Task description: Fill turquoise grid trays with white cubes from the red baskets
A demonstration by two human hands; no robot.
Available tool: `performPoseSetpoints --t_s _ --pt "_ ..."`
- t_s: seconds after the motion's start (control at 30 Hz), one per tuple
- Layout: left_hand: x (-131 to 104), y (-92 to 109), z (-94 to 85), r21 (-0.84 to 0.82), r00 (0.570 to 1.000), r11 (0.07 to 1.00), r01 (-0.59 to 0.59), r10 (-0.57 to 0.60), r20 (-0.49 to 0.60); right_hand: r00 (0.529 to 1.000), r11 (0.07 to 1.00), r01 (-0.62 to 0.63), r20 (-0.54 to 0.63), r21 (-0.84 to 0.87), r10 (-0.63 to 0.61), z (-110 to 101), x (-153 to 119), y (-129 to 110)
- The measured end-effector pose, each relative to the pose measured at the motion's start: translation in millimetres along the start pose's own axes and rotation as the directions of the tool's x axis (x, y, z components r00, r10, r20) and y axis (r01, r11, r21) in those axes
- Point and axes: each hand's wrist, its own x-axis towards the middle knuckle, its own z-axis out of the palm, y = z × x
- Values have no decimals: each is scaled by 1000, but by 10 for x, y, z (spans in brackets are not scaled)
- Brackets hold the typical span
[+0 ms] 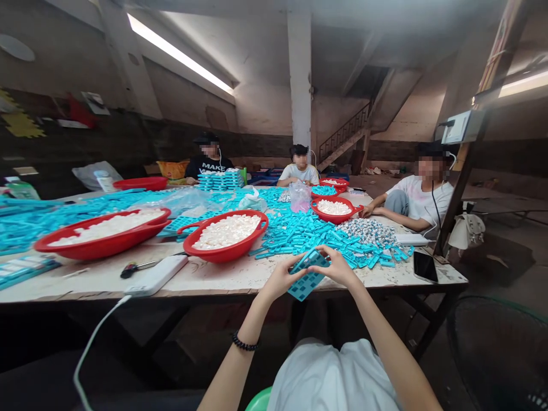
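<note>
Between my two hands a blue plastic tray with rows of square openings [305, 284] is tilted, just off the table's front edge. My left hand [280, 277] is closed on its left side. My right hand [336, 267] grips the upper right side, thumb across the face. Beyond the hands lies a heap of small blue plastic pieces [299, 228]. To the left stands a red basin [222, 254] filled with white pieces [229, 231]. A pile of small grey and white parts [367, 231] lies right of the blue heap.
A black phone [425, 267] and a white power bank [160, 275] with a cable lie near the table's front edge. Another red basin [103, 246] stands at left. Several people sit around the table; a metal post [454, 205] rises at right.
</note>
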Motion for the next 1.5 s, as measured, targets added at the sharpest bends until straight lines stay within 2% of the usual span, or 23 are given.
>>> performPoseSetpoints --t_s 0.17,0.4,0.57,0.7,0.83,0.93,1.0,1.1,1.2,1.33,1.43,1.5 --pt "15 162 24 151 999 988 -44 47 -18 996 976 50 -83 214 -33 73 -34 55" --pt "58 203 106 356 999 934 -37 35 12 982 918 -11 -170 397 85 198 -120 308" --pt "273 218 174 543 997 839 -23 -21 75 922 899 -36 -333 436 198 328 -143 488" --pt "432 223 215 605 990 795 -44 -46 132 882 897 -34 -409 440 234 368 -123 556" --pt "561 126 198 552 991 834 -24 -54 125 880 884 -50 -398 464 258 366 -51 577" --pt "636 -15 121 381 993 925 -2 -44 111 888 862 -98 -348 498 302 386 20 633" --pt "636 -130 55 239 996 969 59 -72 43 860 844 -169 -342 509 378 414 54 701" --pt "536 -314 0 96 983 981 170 -162 -88 821 821 -253 -335 513 462 463 57 815" --pt "395 -479 40 69 973 977 203 -194 -125 839 838 -263 -315 478 443 493 21 887" --pt "306 -631 144 114 977 978 175 -158 -141 857 891 -255 -340 375 388 484 -8 890" --pt "293 -682 170 126 989 983 131 -121 -84 874 936 -234 -364 264 322 465 -8 854" --pt "280 -683 175 110 995 989 99 -96 -28 891 945 -247 -333 213 308 459 -9 820"
